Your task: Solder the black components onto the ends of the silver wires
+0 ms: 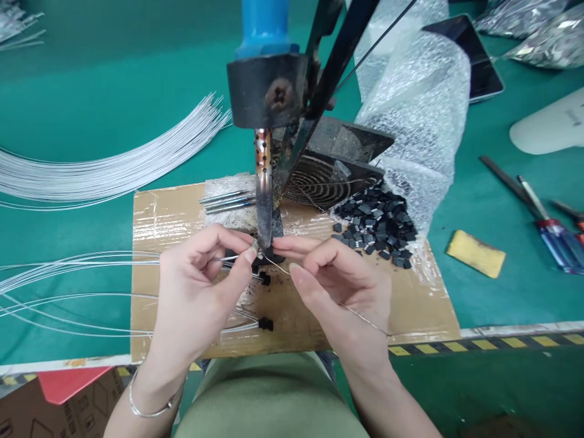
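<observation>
My left hand [196, 298] is closed in a pinch on a white wire [227, 258], its fingertips right beside the tip of a soldering iron [263, 207]. The iron hangs upright from a stand, tip downward. In my right hand [342, 286], a thin solder wire [279, 266] runs between thumb and fingers and out past the wrist; its front end reaches toward the iron tip. My right forefinger touches or nearly touches a small dark piece at the tip, mostly hidden by fingers. Below, wires with black connectors [265, 323] on their ends lie on the cardboard [319, 328].
A pile of small black pieces [378, 225] lies right of the iron, before a dusty fan [328, 176]. A bundle of white wires [150, 167] spreads at left. A yellow sponge [476, 253], screwdriver [559, 243] and bubble wrap [415, 109] are on the right.
</observation>
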`<state>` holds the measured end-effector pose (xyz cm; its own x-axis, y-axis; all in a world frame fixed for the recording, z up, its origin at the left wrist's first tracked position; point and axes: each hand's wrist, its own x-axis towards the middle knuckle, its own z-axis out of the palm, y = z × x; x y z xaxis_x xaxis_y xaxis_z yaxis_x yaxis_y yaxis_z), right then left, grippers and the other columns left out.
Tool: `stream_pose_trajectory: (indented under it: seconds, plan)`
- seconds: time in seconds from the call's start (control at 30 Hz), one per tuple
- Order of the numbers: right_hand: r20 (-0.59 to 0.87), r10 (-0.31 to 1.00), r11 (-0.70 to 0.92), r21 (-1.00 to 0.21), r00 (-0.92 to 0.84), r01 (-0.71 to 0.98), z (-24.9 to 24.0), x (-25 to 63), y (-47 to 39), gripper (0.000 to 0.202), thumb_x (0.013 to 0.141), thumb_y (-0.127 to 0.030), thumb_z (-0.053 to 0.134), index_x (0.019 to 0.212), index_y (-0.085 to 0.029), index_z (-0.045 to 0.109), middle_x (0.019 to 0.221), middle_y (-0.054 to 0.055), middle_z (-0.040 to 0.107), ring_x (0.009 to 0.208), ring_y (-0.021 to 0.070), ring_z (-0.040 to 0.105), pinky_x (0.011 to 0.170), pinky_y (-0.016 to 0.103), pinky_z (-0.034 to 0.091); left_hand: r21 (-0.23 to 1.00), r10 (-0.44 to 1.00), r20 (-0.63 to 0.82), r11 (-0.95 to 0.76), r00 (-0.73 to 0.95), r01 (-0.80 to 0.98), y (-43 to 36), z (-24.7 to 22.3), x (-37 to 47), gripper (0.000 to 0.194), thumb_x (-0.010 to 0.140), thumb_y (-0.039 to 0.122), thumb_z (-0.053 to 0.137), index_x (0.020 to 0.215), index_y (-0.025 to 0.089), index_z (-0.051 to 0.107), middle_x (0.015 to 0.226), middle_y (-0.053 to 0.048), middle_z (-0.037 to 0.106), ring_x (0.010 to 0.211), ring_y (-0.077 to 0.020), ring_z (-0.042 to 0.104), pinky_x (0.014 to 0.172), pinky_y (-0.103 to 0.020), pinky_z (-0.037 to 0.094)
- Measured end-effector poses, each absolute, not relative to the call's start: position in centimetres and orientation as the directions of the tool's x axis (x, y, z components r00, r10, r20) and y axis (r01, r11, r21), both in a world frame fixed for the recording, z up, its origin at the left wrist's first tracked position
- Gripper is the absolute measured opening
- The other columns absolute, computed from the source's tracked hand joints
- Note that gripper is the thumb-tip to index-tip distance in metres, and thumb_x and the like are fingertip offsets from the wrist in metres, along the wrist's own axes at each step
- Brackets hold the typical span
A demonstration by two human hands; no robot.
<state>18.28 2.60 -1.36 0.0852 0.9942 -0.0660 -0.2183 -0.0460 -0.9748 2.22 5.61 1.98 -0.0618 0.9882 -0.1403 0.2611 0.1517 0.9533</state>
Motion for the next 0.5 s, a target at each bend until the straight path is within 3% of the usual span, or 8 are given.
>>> stream_pose_trajectory:
  seconds: [0.5]
  plan:
    - [-0.074,0.993,-0.053,-0.975,0.087,-0.218,-1.35,18.36,2.49,0.022,0.096,-0.011,0.071,0.079,-0.024,0.065,0.117,0.001,0.083,0.112,0.0187,0.078,0.106,0.034,0.058,0.950,0.986,-0.149,0.162,-0.069,0.266,5.70,1.84,2.24,0.015,0.083,0.008,0.076,0.076,0.022,0.075,0.078,0.002,0.074,0.066,-0.0088,0.067,0.058,-0.016,0.050]
